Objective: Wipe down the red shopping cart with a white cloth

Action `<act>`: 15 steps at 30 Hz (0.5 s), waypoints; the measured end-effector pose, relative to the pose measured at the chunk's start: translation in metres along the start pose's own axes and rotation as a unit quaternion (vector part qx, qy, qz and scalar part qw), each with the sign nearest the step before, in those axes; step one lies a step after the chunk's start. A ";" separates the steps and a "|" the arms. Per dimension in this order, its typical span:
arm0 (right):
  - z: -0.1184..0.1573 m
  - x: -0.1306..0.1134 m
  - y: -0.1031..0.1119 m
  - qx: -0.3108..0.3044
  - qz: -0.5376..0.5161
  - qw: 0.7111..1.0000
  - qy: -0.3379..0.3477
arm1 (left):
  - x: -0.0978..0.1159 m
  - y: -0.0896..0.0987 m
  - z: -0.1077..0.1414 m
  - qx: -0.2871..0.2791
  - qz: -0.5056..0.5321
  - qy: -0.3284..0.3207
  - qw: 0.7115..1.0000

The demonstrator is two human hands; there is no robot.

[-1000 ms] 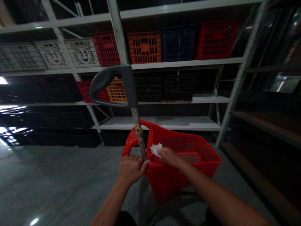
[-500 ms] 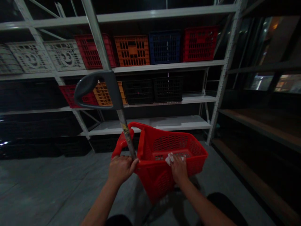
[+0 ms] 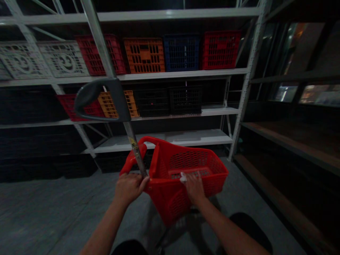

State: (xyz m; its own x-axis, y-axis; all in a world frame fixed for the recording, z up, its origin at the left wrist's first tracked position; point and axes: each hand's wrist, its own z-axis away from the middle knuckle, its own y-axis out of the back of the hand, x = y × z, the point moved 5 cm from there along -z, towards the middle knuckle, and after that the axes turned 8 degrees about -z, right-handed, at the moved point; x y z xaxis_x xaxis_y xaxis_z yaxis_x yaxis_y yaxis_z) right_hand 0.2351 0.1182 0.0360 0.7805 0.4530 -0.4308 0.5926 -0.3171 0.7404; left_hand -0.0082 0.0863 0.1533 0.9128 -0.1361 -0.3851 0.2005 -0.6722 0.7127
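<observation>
A red plastic shopping cart [image 3: 170, 198] with mesh sides stands on the floor in front of me. My left hand [image 3: 130, 187] is wrapped round the cart's near rear corner, by the handle end, at the base of an upright metal pole. That pole [image 3: 135, 152] carries a grey loop handle [image 3: 101, 99] higher up. At the cart's near rim, my right hand [image 3: 194, 186] presses a crumpled white cloth or tissue [image 3: 183, 177] against the edge. Its fingers reach over the rim and partly hide the white piece.
Behind the cart, a white metal rack [image 3: 183, 73] bears plastic crates, among them an orange crate [image 3: 145, 55], a blue crate [image 3: 182, 53] and a red crate [image 3: 221, 49]. Dark shelving [image 3: 276, 136] runs along the right. Grey floor [image 3: 53, 209] lies at left.
My right hand has slid a little back along the rim with the white piece, toward my left hand. The whole view has shifted slightly; my left hand keeps its hold on the cart.
</observation>
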 end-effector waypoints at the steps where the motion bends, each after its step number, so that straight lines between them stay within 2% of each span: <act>1: 0.006 0.025 0.009 0.004 0.031 0.999 -0.012 | 0.000 0.000 0.000 0.003 0.004 -0.001 1.000; 5: 0.023 0.114 0.052 0.023 0.133 0.987 -0.089 | 0.000 0.000 -0.001 0.012 0.001 -0.006 1.000; 7: 0.029 0.148 0.070 0.038 0.166 0.976 -0.138 | 0.001 -0.001 -0.001 0.009 -0.006 -0.006 1.000; 9: 0.035 0.171 0.080 0.058 0.183 0.965 -0.179 | 0.001 -0.001 -0.001 0.004 -0.010 -0.006 1.000; 12: 0.037 0.176 0.077 0.090 0.173 0.962 -0.192 | 0.001 -0.002 -0.002 0.001 -0.012 -0.003 1.000; 15: 0.031 0.139 0.054 0.125 0.121 0.973 -0.154 | 0.000 -0.003 -0.002 -0.002 -0.012 0.001 1.000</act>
State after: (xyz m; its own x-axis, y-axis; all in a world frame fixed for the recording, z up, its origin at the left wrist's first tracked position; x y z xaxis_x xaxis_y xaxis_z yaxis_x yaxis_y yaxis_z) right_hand 0.3821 0.1384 0.0002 0.9027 0.0805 -0.4227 0.3843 -0.5927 0.7079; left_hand -0.0078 0.0901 0.1525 0.9081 -0.1193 -0.4014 0.2237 -0.6723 0.7057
